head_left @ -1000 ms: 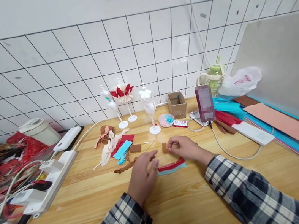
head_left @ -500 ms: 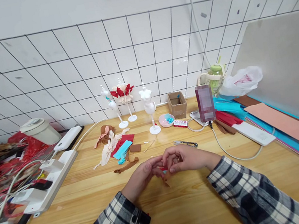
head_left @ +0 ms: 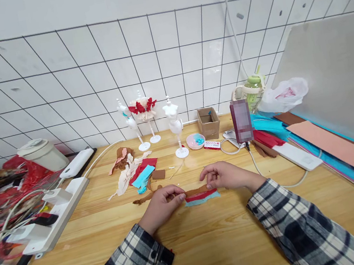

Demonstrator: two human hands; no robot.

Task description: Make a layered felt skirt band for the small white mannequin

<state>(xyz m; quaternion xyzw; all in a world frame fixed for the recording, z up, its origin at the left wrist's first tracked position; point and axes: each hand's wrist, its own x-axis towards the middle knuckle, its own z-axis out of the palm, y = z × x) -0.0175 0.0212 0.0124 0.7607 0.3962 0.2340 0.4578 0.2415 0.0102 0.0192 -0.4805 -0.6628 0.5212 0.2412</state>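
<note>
A layered strip of crepe paper [head_left: 202, 196], brown on top with red and light blue edges below, stretches between my two hands. My left hand [head_left: 164, 205] pinches its left end between thumb and fingers. At the other end my right hand [head_left: 227, 176] grips the brown edge with thumb and forefinger, its other fingers curled. Left of the strip lie a twisted brown paper piece [head_left: 144, 199], a small brown rectangle [head_left: 159, 174] and folded blue paper [head_left: 144, 175]. Behind stands a bare white mini dress form [head_left: 174, 121].
Two more dress forms, one with a ruffled cream and red paper dress [head_left: 143, 108], stand at the back. A pink dish [head_left: 195, 141], cardboard box [head_left: 209, 124] and phone [head_left: 242, 122] are right of them. A power strip [head_left: 56, 215] lies left; paper sheets [head_left: 337, 147] lie right.
My hands have moved apart, and the strip that was bunched between them is now spread out flat. My right hand now covers the snips seen before.
</note>
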